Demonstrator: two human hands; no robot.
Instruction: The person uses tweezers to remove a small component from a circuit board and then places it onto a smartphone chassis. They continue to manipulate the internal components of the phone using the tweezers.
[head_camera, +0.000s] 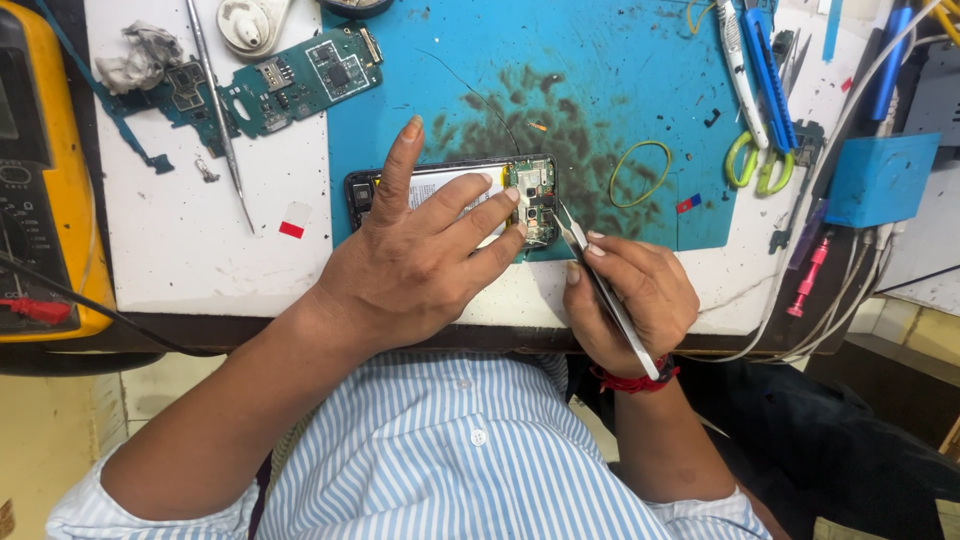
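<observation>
An opened black phone (362, 192) lies on the blue work mat (600, 70), its white battery and green circuit board (533, 190) exposed. My left hand (420, 255) rests flat on the phone, fingers spread over the battery, pinning it down. My right hand (632, 295) grips metal tweezers (600, 285) whose tips (562, 212) touch the right edge of the phone's board. A red thread band circles my right wrist.
A loose green circuit board (290, 85) and a thin metal pick (220, 120) lie at the back left on the white bench. A yellow multimeter (40, 170) stands at the far left. Green-handled scissors (755, 160), blue tools, a yellow rubber band (640, 172) and cables sit to the right.
</observation>
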